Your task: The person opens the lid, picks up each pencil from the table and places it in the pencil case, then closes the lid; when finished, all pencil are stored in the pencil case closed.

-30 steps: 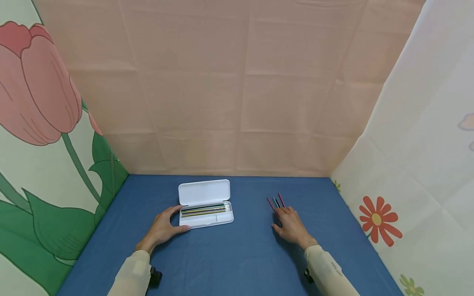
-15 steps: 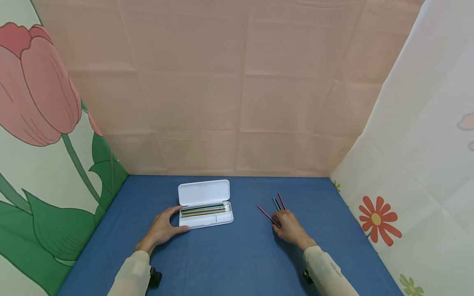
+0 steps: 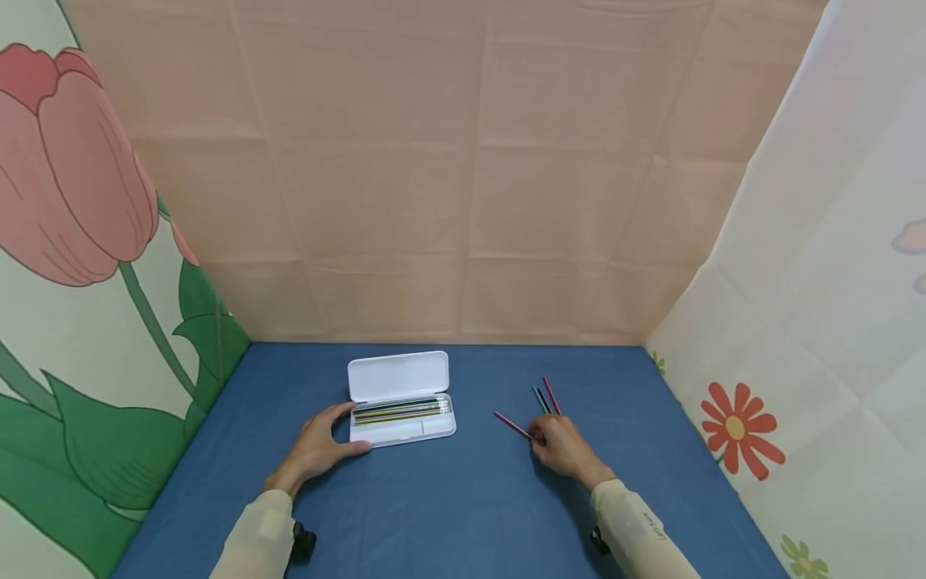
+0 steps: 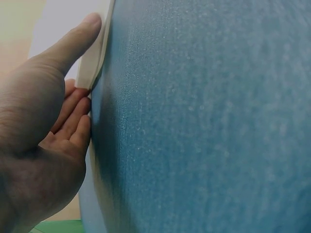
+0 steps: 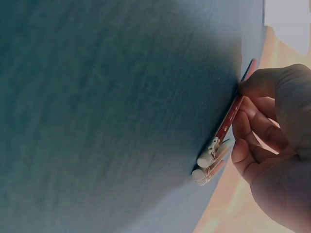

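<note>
Left hand (image 3: 314, 442): relaxed, touching left end of white case (image 3: 383, 433)
Right hand (image 3: 564, 446): pinching red pencil (image 3: 511, 425), right of case
Seemingly done: stored pencils (image 3: 398, 412) inside
Seemingly left: red pencil, loose pencils (image 3: 551, 396) farther off

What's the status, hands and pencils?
Left hand touching left end of open case. Right hand pinching red pencil. More pencils jut past right hand; no obstacle seen toward case.

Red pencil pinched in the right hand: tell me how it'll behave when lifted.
The red pencil should stay stiff, as it looks straight. It is probably light, being so slim. It may roll if the right hand lets go, being a narrow rod over a flat-looking blue surface.
</note>
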Tool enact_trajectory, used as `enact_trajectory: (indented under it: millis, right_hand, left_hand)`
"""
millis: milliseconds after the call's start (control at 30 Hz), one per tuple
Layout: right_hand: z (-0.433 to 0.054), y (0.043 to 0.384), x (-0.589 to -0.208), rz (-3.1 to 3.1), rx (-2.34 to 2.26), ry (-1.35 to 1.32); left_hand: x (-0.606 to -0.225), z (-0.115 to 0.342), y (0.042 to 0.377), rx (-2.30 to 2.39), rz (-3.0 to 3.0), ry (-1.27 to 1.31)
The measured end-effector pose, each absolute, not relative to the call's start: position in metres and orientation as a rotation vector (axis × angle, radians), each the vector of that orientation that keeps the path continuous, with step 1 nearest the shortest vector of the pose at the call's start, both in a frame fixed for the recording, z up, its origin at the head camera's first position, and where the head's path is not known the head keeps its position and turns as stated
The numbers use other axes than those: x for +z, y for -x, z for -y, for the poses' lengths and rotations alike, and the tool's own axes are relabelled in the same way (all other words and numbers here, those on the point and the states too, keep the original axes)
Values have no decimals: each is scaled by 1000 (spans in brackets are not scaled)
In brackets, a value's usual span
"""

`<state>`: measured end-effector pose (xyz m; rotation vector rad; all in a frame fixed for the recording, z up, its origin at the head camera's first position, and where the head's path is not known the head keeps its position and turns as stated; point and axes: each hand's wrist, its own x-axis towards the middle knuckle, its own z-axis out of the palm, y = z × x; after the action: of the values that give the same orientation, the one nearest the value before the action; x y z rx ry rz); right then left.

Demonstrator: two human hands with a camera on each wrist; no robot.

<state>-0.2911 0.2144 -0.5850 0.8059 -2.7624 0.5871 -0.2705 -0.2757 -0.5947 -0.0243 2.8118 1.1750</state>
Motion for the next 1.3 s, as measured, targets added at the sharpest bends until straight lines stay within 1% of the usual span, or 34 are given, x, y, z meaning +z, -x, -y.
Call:
enact_trajectory:
  millis: [267,700,1033,1300]
  right_hand:
    - [-208,288,-582,2819,578,-752]
    - [-191,285,-565,2772,648,-851]
    - [-174,291,-556,2743,660,-914]
    - [-155,302,-554,2720,687,-995]
  left_hand:
    - [-594,276,270,1173,-2826,14]
    - [-595,276,270,1168,-2829,11]
    - [-594,276,269,1185,-2830,8]
    - [-593,276,269,1178,-2833,4]
